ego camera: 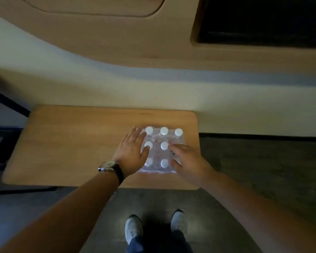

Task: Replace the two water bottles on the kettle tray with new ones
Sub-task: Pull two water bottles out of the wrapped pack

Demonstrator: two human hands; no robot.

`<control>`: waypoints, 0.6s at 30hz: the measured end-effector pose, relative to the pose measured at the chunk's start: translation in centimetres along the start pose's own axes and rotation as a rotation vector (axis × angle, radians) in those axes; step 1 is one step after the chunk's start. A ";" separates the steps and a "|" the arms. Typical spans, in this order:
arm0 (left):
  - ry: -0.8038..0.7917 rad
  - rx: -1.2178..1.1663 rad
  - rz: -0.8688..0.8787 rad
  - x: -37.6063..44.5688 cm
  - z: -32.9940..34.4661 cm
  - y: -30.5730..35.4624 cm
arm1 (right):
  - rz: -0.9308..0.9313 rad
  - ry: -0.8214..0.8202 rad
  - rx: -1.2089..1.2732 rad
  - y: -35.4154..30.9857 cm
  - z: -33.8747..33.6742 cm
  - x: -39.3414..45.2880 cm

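Note:
A shrink-wrapped pack of water bottles [158,143] with white caps stands on the right part of a low wooden table [71,143]. My left hand [132,152], with a watch on its wrist, lies flat against the pack's left side, fingers spread. My right hand [186,157] rests on the pack's right front corner, fingers pressing into the plastic wrap. Neither hand has a bottle lifted. No kettle tray is in view.
The table stands against a pale wall [98,84] with curved wooden panelling [153,48] above and a dark screen [263,21] at upper right. Dark floor surrounds the table; my shoes [133,229] are just before its front edge.

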State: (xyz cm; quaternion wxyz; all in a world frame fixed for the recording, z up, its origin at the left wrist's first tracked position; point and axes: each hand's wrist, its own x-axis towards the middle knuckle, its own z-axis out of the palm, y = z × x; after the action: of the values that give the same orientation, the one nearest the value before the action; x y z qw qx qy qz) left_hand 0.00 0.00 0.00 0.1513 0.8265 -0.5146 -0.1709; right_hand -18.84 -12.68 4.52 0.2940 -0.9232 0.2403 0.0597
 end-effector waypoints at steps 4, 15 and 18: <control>-0.065 0.143 0.001 0.4 3.2 -2.2 | 0.027 0.029 0.008 1.0 2.5 1.4; -0.026 0.020 0.021 1.1 7.4 -4.9 | -0.107 0.051 -0.445 1.4 7.1 10.4; -0.001 -0.006 0.030 1.3 7.8 -5.2 | -0.102 0.025 -0.478 1.3 8.1 11.8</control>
State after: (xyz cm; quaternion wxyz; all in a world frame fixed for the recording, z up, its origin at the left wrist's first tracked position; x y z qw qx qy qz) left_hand 1.26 0.45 -9.39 0.1558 0.8182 -0.5264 -0.1706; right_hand -8.81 -13.82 -5.74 0.0667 -0.9781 0.1759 0.0887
